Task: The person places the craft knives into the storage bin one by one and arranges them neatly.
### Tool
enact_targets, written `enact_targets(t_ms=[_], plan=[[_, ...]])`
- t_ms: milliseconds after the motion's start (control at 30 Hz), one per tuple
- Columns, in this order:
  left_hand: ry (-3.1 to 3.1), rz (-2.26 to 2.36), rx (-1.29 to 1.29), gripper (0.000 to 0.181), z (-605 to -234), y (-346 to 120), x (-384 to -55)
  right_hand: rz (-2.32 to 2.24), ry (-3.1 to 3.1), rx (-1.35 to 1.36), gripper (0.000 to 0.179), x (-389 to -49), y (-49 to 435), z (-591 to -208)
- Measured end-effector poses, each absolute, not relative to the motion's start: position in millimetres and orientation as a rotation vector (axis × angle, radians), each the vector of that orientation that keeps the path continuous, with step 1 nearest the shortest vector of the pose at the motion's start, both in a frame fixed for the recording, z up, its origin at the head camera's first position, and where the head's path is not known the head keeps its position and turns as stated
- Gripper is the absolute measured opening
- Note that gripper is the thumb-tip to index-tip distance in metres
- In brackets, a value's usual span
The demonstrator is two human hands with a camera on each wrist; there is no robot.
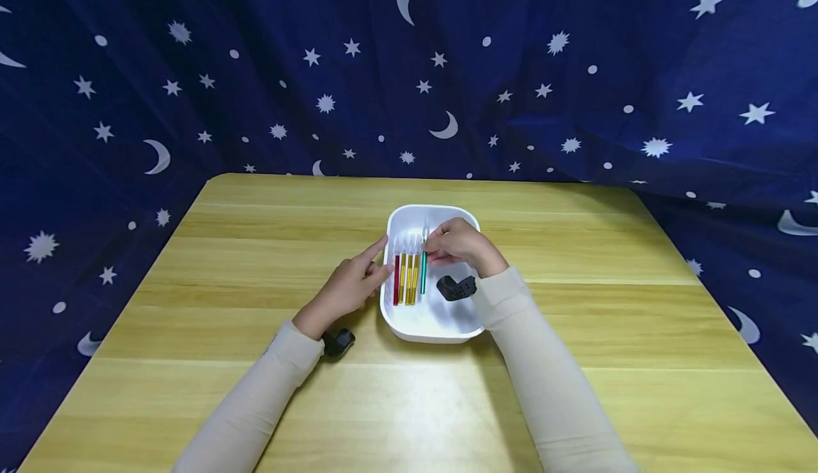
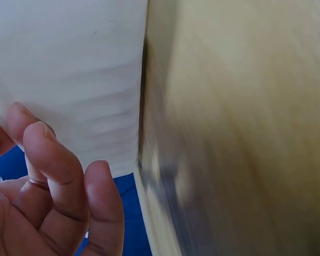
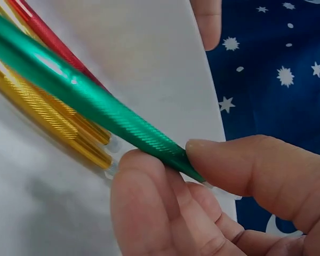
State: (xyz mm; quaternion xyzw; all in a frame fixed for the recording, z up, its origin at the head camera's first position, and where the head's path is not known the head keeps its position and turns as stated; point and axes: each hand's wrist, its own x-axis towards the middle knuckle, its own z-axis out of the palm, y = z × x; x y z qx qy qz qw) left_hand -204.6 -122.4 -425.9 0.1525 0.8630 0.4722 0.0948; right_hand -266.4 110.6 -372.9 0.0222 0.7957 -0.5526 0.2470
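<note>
My right hand [image 1: 459, 243] pinches a green craft knife [image 1: 423, 274] between thumb and fingers, near its clear-capped end. The knife has a knurled metallic handle and lies over the white tray [image 1: 441, 327]. To its left, a red craft knife [image 1: 396, 281] and several yellow craft knives [image 1: 410, 288] lie side by side, clear caps at the far end. My left hand [image 1: 348, 283] holds the tray's left wall, thumb at the rim and fingers along the outside. Its other fingers bend loosely beside the wall in the left wrist view.
The tray stands on a wooden table [image 1: 287, 246]. A black wrist camera [image 1: 456, 288] on my right wrist hangs over the tray; another black device [image 1: 339, 343] sits by my left wrist. A blue star-patterned curtain [image 1: 364, 104] hangs behind.
</note>
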Motion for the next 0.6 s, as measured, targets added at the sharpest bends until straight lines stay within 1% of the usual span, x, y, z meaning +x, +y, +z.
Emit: enact_targets(t_ms=[300, 600], plan=[[2.559, 1.398, 0.444, 0.067, -425.0, -122.9, -203.7, -1.431, 2.184, 0.08, 0.007, -271.0, 105.9, -384.0], [2.562, 1.393, 0.454, 0.067, -424.7, -122.5, -204.0, -1.324, 2.202, 0.13, 0.012, -272.7, 101.8, -385.3]])
